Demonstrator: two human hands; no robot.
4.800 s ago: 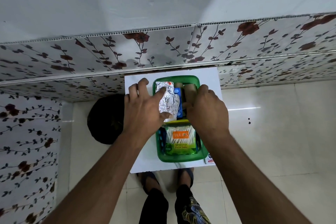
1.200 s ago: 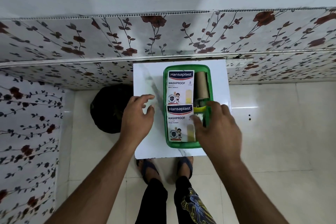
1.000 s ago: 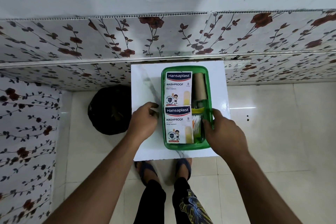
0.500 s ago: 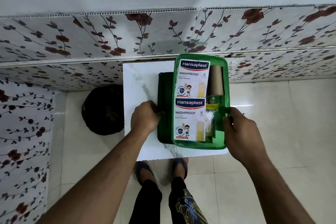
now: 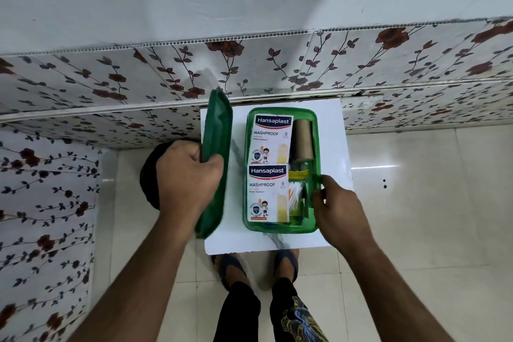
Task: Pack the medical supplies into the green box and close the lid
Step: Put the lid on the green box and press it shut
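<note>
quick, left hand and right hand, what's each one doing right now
Left hand: closed on the green lid, held on edge beside the box.
Right hand: fingers pinching the right rim of the green box.

Both forearms are bare from wrist to the near edge of the view, with no sleeves, watch, rings or bands on the left hand (image 5: 188, 175) or the right hand (image 5: 337, 207). The legs wear black trousers (image 5: 238, 311), and the right leg carries a printed pattern (image 5: 298, 319) in yellow and blue. On the feet are open sandals (image 5: 229, 265) with dark blue-grey straps crossing over the toes.
</note>
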